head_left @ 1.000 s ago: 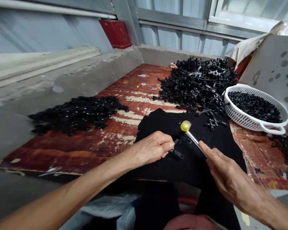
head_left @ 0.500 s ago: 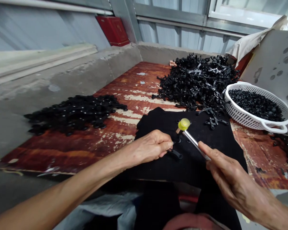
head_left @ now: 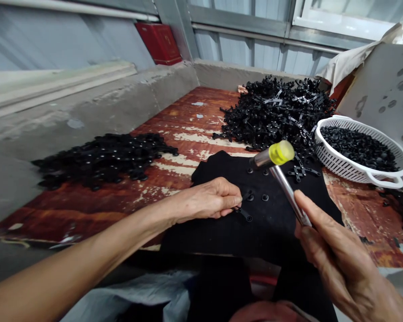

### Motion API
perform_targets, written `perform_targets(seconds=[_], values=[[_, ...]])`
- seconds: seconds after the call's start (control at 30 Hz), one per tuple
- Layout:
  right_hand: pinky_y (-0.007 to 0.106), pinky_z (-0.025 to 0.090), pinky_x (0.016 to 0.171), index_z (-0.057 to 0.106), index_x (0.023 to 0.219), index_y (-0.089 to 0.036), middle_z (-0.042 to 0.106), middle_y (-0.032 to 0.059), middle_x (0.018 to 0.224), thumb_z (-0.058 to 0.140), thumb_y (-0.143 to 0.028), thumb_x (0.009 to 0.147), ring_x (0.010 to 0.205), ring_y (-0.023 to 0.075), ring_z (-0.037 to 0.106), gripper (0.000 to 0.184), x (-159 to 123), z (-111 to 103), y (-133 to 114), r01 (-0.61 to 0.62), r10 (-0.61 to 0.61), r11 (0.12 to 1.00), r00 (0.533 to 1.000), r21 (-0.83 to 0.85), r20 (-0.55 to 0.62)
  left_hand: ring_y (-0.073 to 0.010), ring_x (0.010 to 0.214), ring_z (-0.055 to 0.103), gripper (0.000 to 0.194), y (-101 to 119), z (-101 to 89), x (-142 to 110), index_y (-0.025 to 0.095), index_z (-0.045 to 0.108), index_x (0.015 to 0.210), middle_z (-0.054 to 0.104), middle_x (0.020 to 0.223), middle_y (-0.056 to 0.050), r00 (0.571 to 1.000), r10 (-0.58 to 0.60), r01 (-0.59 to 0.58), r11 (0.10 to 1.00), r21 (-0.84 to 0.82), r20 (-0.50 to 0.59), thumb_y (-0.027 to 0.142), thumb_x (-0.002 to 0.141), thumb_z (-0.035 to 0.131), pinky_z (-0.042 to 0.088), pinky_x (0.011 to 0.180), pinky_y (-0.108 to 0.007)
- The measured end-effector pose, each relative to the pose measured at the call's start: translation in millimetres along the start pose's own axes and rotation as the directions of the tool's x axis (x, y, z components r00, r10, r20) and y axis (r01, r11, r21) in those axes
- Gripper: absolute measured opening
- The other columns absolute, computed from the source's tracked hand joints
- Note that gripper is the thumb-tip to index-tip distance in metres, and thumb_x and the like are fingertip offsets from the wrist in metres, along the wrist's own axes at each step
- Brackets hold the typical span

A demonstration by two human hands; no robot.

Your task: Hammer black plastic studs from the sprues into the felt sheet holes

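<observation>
My left hand (head_left: 218,199) pinches a small black linked bracket (head_left: 245,215) low over a black cloth (head_left: 218,237). One of the bracket's arms sits by a round black cap (head_left: 265,197) and its neighbour on the cloth; part of it is hidden by my fingers. Wrapped around the metal handle of a hammer (head_left: 281,153), my right hand (head_left: 332,255) holds it tilted above the cloth. The hammer's head has a yellow plastic face and is raised clear of the bracket.
A large heap of black linked brackets (head_left: 272,112) lies at the back. On the right stands a white basket (head_left: 342,161) full of small black caps. A flatter pile of black parts (head_left: 104,158) is at left on the worn red-brown table (head_left: 174,179). A red box (head_left: 159,43) stands in the far corner.
The hammer has risen off the cloth and moved right and closer to me with my right hand. My left hand stays nearly in place, the bracket slightly turned.
</observation>
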State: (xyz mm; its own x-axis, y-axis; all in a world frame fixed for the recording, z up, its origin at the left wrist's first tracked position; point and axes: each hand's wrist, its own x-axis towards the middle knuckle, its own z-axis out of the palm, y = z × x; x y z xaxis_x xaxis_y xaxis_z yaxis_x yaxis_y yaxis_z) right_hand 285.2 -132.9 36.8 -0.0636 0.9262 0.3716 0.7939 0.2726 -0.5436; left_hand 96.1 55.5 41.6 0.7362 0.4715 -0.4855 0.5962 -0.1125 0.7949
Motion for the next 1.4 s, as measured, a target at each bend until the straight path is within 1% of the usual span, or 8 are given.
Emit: perform_targets(seconds=[0.2, 0.37, 0.57, 0.7, 0.93, 1.07, 1.23, 1.4], values=[[0.042, 0.059, 0.09, 0.022, 0.153, -0.03, 0.058, 0.012, 0.136, 0.04, -0.012, 0.095, 0.117, 0.0272, 0.062, 0.064, -1.7, 5.2, 5.6, -0.061, 0.066, 0.998, 0.971, -0.031, 0.228, -0.005, 0.041, 0.027, 0.034, -2.0, -3.7, 1.3, 0.017, 0.05, 0.061, 0.039, 0.049, 0.005, 0.999, -0.015, 0.015, 1.0, -0.007, 0.028, 0.047, 0.073, 0.059, 0.017, 0.037, -0.018], [0.047, 0.046, 0.106, 0.029, 0.15, -0.031, 0.054, 0.0081, 0.142, 0.043, -0.016, 0.097, 0.129, 0.0245, 0.052, 0.057, -5.8, 4.7, 6.6, -0.14, 0.135, 0.981, 0.99, 0.135, 0.042, -0.0053, 0.041, 0.026, 0.032, -5.0, -4.6, 1.8, 0.018, 0.051, 0.062, 0.039, 0.048, 0.006, 1.0, -0.007, 0.008, 0.999, -0.031, 0.025, 0.047, 0.073, 0.059, 0.016, 0.037, -0.018], [0.038, 0.061, 0.086, 0.036, 0.149, -0.031, 0.068, 0.0102, 0.118, 0.045, -0.02, 0.098, 0.106, 0.0229, 0.068, 0.053, -22.6, 9.6, 16.2, -0.248, 0.252, 0.934, 0.968, 0.257, 0.017, -0.0056, 0.04, 0.029, 0.032, -10.7, -12.1, 3.9, 0.018, 0.052, 0.061, 0.041, 0.049, 0.004, 0.994, 0.066, -0.068, 0.997, 0.025, 0.09, 0.045, 0.075, 0.058, 0.018, 0.037, -0.019], [0.04, 0.059, 0.09, 0.037, 0.148, -0.03, 0.066, 0.0096, 0.124, 0.045, -0.02, 0.097, 0.114, 0.0243, 0.064, 0.052, -25.8, 9.3, 18.8, -0.275, 0.274, 0.935, 0.961, 0.226, 0.038, -0.006, 0.041, 0.03, 0.03, -7.0, -19.4, 7.1, 0.018, 0.052, 0.061, 0.041, 0.05, 0.004, 0.985, 0.076, -0.086, 0.995, 0.059, 0.155, 0.044, 0.074, 0.06, 0.019, 0.038, -0.019], [0.038, 0.049, 0.104, 0.032, 0.149, -0.034, 0.055, 0.0032, 0.143, 0.047, -0.016, 0.095, 0.126, 0.0209, 0.056, 0.059, -15.8, 2.4, 7.6, -0.137, 0.13, 0.987, 0.988, 0.083, 0.085, -0.0061, 0.044, 0.029, 0.03, -1.2, -24.4, 10.5, 0.017, 0.05, 0.059, 0.038, 0.051, 0.004, 0.974, 0.09, -0.111, 0.99, 0.087, 0.209, 0.042, 0.074, 0.059, 0.02, 0.039, -0.019], [0.035, 0.055, 0.097, 0.016, 0.153, -0.037, 0.05, 0.0046, 0.147, 0.042, -0.012, 0.096, 0.124, 0.0218, 0.057, 0.067, -9.6, 2.4, 5.7, -0.034, 0.033, 0.999, 0.998, 0.025, 0.056, -0.0067, 0.044, 0.029, 0.028, -1.6, -27.2, 12.1, 0.016, 0.053, 0.06, 0.037, 0.05, 0.004, 0.968, 0.105, -0.131, 0.986, 0.102, 0.229, 0.039, 0.076, 0.059, 0.021, 0.04, -0.019], [0.039, 0.061, 0.086, 0.023, 0.153, -0.03, 0.058, 0.0118, 0.137, 0.039, -0.012, 0.095, 0.117, 0.0274, 0.062, 0.063, -1.8, 1.3, 7.2, -0.038, 0.06, 0.994, 0.972, -0.098, 0.227, -0.0067, 0.044, 0.03, 0.027, -4.5, -30.2, 14.6, 0.016, 0.055, 0.062, 0.039, 0.05, 0.004, 0.955, 0.122, -0.15, 0.985, 0.084, 0.269, 0.039, 0.076, 0.06, 0.02, 0.04, -0.019], [0.028, 0.058, 0.09, 0.019, 0.154, -0.032, 0.057, 0.0078, 0.139, 0.04, -0.009, 0.096, 0.119, 0.021, 0.06, 0.066, -1.7, -3.0, -3.3, 0.001, 0.001, 0.999, 1.0, -0.034, 0.031, -0.0066, 0.043, 0.03, 0.03, -7.1, -30.2, 15.7, 0.016, 0.055, 0.06, 0.04, 0.05, 0.004, 0.957, 0.129, -0.146, 0.988, 0.046, 0.26, 0.041, 0.074, 0.063, 0.02, 0.04, -0.019]])
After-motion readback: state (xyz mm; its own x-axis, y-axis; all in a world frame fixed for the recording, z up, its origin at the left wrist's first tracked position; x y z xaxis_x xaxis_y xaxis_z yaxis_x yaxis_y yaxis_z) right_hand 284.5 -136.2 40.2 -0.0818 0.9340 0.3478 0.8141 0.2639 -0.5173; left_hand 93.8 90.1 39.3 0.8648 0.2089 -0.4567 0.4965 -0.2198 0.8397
